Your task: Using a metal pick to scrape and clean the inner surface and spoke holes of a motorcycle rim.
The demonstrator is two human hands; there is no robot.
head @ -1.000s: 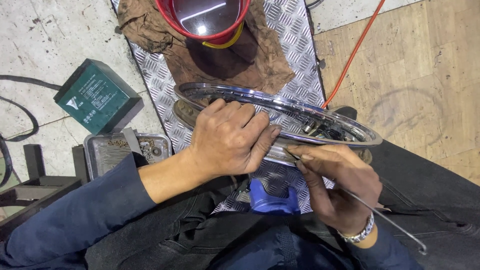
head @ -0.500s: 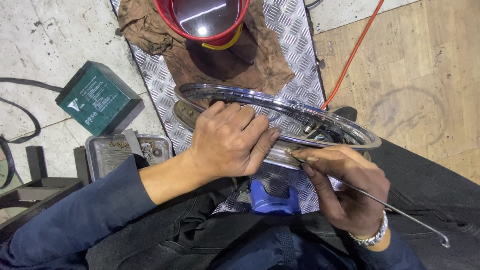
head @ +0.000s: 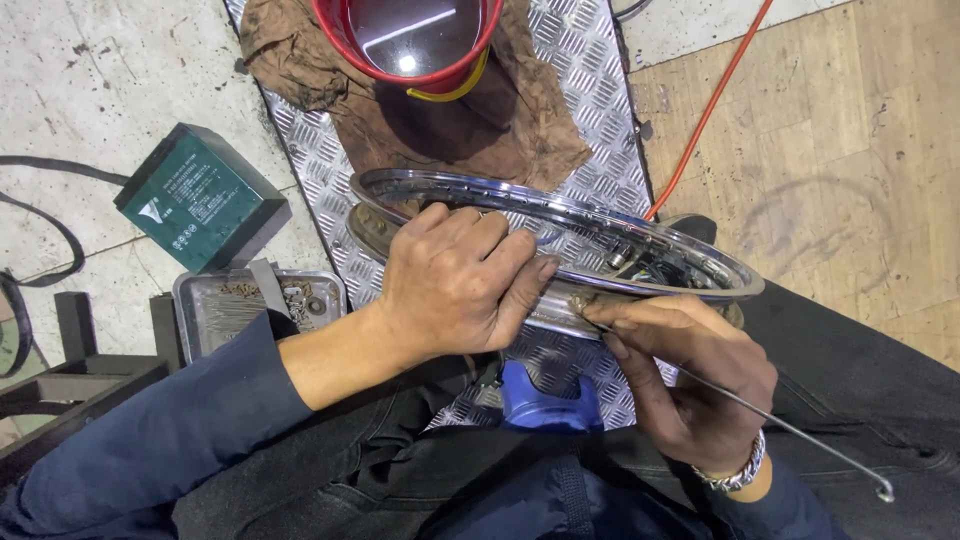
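A chrome wheel rim (head: 470, 195) with spoke holes lies across my lap over a checker-plate strip. My left hand (head: 455, 280) grips the near edge of the rim, fingers curled over it. My right hand (head: 690, 380) pinches a thin metal spoke (head: 800, 430) near its head, right at the rim's near edge; the spoke trails down to the right past my wrist, its bent end over my dark trousers. A hub with several fittings (head: 650, 262) shows inside the rim.
A red bucket (head: 410, 45) stands on a brown rag (head: 500, 130) at the top. A green box-shaped battery (head: 195, 200) and a metal tray of small parts (head: 235, 305) sit left. An orange cable (head: 710, 110) runs across the wooden floor. A blue object (head: 545, 400) sits between my knees.
My right hand has shifted slightly, and the spoke's free end has swung farther out to the right. My left hand keeps its grip on the rim.
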